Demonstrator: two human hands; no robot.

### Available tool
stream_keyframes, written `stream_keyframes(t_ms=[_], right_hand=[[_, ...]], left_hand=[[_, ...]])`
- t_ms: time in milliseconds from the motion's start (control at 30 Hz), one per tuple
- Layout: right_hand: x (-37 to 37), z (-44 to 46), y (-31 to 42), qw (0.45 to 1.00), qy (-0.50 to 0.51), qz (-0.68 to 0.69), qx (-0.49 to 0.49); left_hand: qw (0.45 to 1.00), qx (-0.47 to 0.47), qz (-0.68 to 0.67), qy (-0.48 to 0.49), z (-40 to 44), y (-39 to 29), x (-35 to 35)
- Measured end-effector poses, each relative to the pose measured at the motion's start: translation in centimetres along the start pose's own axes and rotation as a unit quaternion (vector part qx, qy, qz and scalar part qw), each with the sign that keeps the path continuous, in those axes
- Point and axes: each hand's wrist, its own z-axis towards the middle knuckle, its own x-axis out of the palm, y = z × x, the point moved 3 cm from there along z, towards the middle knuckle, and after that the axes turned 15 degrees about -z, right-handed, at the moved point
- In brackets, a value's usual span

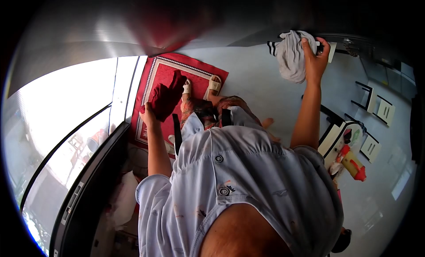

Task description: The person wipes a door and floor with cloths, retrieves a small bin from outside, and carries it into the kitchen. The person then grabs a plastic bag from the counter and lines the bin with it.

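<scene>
My left hand point(149, 114) is closed on a dark red cloth point(167, 97), which hangs out over the red rug. On the right, my right hand point(316, 58) is raised against a dark surface, with a light grey cloth point(292, 58) bunched at its fingers. Black stripes show on the left edge of that cloth. Part of the grey cloth lies behind my thumb, and my fingers curl round its right side.
A red rug point(195, 64) with a patterned border lies beneath sandalled feet. To the left stands a dark-framed door point(73, 204) beside bright glass. At the right are a table point(332, 144) with assorted items and several chairs. A dark, glossy surface point(106, 31) spans the top.
</scene>
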Motion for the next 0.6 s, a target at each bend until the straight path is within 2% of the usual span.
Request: stream_keyframes(t_ms=[67, 167, 300, 400, 467, 533, 600], right_hand=[[0.4, 1.9, -0.7, 1.000, 0.000, 0.014, -0.012], [0.8, 3.4, -1.0, 1.000, 0.009, 0.020, -0.023], [0.9, 7.4, -3.1, 0.996, -0.032, -0.047, -0.069], [1.2, 9.2, -3.4, 0.998, -0.015, 0.008, -0.062], [0.8, 11.1, -4.0, 0.996, -0.027, -0.047, -0.075], [0.6, 12.7, -3.8, 0.997, -0.007, -0.070, -0.041], [0.5, 14.7, -4.8, 0.996, -0.017, -0.064, -0.061]], left_hand=[[0.999, -0.026, -0.007, -0.019, -1.5, -0.5, 1.1], [0.999, -0.035, 0.000, 0.003, -1.9, -0.9, 0.9], [1.000, -0.018, -0.008, -0.002, -2.9, -1.9, 1.9], [0.999, -0.035, -0.009, 0.023, -2.5, -2.3, 1.8], [0.997, -0.055, -0.006, 0.045, -1.1, -1.8, 1.0], [0.999, -0.024, 0.005, 0.024, -0.9, -1.1, 1.1], [0.999, -0.032, 0.008, 0.018, -1.1, -0.8, 1.5]])
